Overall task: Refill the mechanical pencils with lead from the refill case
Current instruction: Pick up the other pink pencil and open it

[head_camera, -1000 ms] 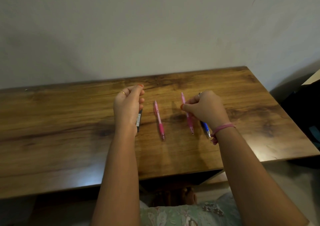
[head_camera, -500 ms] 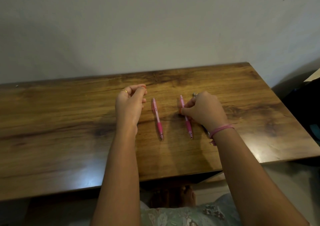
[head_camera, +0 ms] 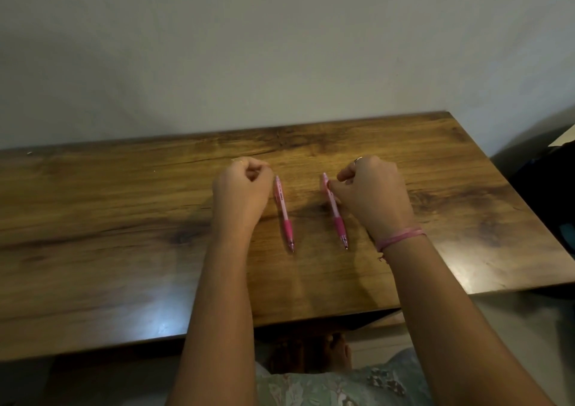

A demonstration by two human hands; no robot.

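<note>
The wooden table [head_camera: 124, 234] is broad, glossy and dark-grained. The left hand [head_camera: 241, 188] rests curled on it; whether it holds anything I cannot tell. The right hand [head_camera: 371, 191] pinches one pink pencil [head_camera: 334, 211] near its top; another pencil [head_camera: 283, 211] lies just beside the left hand. Both look light, stiff and likely to roll; the rubbery grip seems the safest hold. No refill case shows.

A wooden desk [head_camera: 124, 234] (dark-grained, glossy) meets a plain wall [head_camera: 280, 48] along its far edge. Past its right edge sits something dark [head_camera: 547, 181].
</note>
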